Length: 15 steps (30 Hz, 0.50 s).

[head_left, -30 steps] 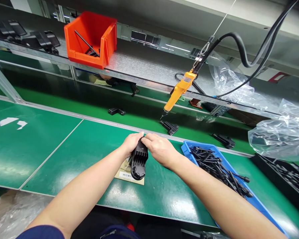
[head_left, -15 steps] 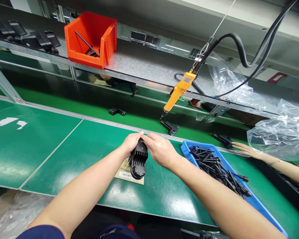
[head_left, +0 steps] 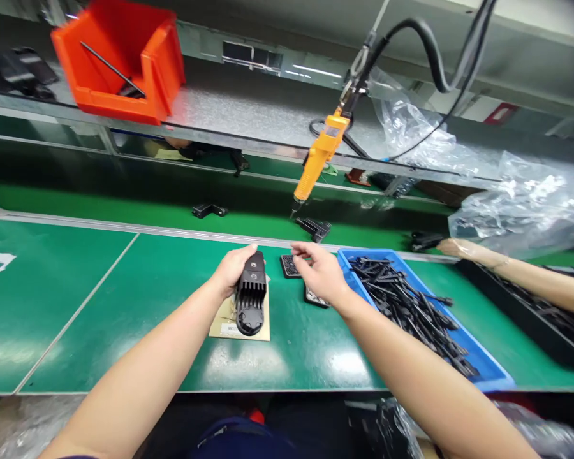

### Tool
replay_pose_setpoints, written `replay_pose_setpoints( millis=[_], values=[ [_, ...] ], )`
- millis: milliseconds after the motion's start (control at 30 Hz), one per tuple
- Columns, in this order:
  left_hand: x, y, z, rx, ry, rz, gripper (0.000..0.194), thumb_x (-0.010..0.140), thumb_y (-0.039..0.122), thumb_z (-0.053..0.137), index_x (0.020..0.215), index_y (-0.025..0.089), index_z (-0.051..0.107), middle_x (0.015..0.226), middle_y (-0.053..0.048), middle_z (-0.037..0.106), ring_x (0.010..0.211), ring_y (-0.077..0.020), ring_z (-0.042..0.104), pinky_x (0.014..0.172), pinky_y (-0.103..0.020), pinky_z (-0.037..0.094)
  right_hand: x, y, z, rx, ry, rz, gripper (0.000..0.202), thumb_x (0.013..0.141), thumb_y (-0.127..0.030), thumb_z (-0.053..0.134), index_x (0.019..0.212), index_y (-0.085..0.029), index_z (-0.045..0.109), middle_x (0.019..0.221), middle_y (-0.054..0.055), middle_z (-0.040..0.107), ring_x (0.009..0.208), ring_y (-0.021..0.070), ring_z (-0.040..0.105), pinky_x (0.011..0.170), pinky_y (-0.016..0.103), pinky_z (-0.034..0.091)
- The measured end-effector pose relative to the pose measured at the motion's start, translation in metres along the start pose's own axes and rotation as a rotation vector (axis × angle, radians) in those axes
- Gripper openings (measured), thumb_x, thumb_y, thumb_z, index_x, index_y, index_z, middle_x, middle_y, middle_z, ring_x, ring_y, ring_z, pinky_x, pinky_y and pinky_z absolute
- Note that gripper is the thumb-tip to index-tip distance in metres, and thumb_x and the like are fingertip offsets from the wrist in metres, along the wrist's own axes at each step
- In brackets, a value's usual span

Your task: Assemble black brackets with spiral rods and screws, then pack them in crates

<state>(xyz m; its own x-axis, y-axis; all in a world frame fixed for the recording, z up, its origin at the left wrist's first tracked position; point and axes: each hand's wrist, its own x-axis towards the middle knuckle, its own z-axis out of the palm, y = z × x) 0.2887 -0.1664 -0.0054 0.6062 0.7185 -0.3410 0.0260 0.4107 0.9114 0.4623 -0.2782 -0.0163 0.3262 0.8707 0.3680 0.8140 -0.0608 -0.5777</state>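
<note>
My left hand (head_left: 230,269) grips a black plastic part (head_left: 251,296) with ribs and a rounded lower end, holding it above a brown board (head_left: 263,333) with a white label. My right hand (head_left: 321,273) is apart from that part, its fingers partly spread with nothing visible in them. It hovers over two small black trays: one tray (head_left: 290,268) lies left of the fingers, and another tray (head_left: 316,299) with small metallic pieces shows below the hand. An orange electric screwdriver (head_left: 319,156) hangs above, its tip near a black bracket-like part (head_left: 314,229).
A blue bin (head_left: 495,380) of black rod-like parts stands at the right. Beyond it another person's hand (head_left: 452,247) touches a black part beside a dark box (head_left: 530,325). An orange bin (head_left: 110,109) sits on the metal shelf. Another black part (head_left: 209,210) lies behind the rail.
My right hand has let go of the black ribbed part and moved right to the small trays. The left hand keeps hold of it. The view has shifted.
</note>
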Motion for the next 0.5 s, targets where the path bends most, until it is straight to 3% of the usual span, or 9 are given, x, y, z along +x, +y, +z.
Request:
replay_pose_setpoints(
  millis=[33, 100, 200, 267, 400, 500],
  values=[
    [-0.002, 0.001, 0.000, 0.007, -0.002, -0.002, 0.035, 0.078, 0.043, 0.066, 0.077, 0.009, 0.065, 0.060, -0.009, 0.066, 0.047, -0.0166, 0.059, 0.048, -0.028, 0.047, 0.001, 0.016, -0.004, -0.100, -0.045, 0.128, 0.032, 0.090, -0.017, 0.049, 0.117, -0.014, 0.067, 0.106, 0.009, 0.073, 0.094, 0.0184, 0.068, 0.089, 0.030, 0.054],
    [-0.003, 0.002, 0.000, 0.003, 0.006, 0.002, 0.033, 0.076, 0.041, 0.067, 0.079, 0.008, 0.066, 0.065, -0.010, 0.069, 0.049, -0.0175, 0.061, 0.048, -0.028, 0.049, -0.003, 0.051, -0.011, -0.332, -0.263, 0.318, 0.032, 0.091, -0.016, 0.049, 0.114, -0.015, 0.071, 0.110, 0.010, 0.074, 0.103, 0.0217, 0.068, 0.095, 0.032, 0.051],
    [0.000, 0.001, 0.000, -0.020, 0.043, 0.005, 0.032, 0.076, 0.038, 0.066, 0.081, 0.007, 0.066, 0.072, -0.012, 0.071, 0.053, -0.0197, 0.065, 0.049, -0.030, 0.053, -0.021, 0.097, -0.009, -0.495, -0.577, 0.461, 0.028, 0.084, -0.011, 0.057, 0.103, -0.014, 0.077, 0.109, 0.012, 0.075, 0.105, 0.0257, 0.069, 0.092, 0.030, 0.051],
    [0.002, -0.001, -0.001, -0.024, 0.053, 0.014, 0.031, 0.076, 0.038, 0.065, 0.081, 0.007, 0.066, 0.072, -0.012, 0.071, 0.055, -0.0209, 0.066, 0.049, -0.030, 0.053, -0.035, 0.115, 0.001, -0.490, -0.625, 0.498, 0.023, 0.082, -0.013, 0.063, 0.100, -0.015, 0.078, 0.106, 0.013, 0.075, 0.104, 0.0262, 0.069, 0.091, 0.028, 0.051],
    [0.002, -0.002, -0.001, -0.010, 0.066, 0.028, 0.030, 0.076, 0.037, 0.065, 0.080, 0.006, 0.066, 0.073, -0.013, 0.071, 0.057, -0.0217, 0.067, 0.050, -0.031, 0.054, -0.049, 0.131, 0.027, -0.470, -0.613, 0.502, 0.031, 0.087, -0.032, 0.064, 0.113, -0.018, 0.073, 0.118, 0.014, 0.071, 0.110, 0.0262, 0.066, 0.092, 0.029, 0.050],
    [0.000, 0.001, 0.001, 0.007, 0.065, 0.016, 0.028, 0.077, 0.035, 0.063, 0.080, 0.007, 0.067, 0.073, -0.012, 0.071, 0.057, -0.0215, 0.066, 0.051, -0.032, 0.055, -0.049, 0.136, 0.039, -0.454, -0.588, 0.517, 0.024, 0.087, -0.032, 0.065, 0.104, -0.019, 0.075, 0.112, 0.011, 0.073, 0.105, 0.0238, 0.067, 0.087, 0.027, 0.049]
  ],
)
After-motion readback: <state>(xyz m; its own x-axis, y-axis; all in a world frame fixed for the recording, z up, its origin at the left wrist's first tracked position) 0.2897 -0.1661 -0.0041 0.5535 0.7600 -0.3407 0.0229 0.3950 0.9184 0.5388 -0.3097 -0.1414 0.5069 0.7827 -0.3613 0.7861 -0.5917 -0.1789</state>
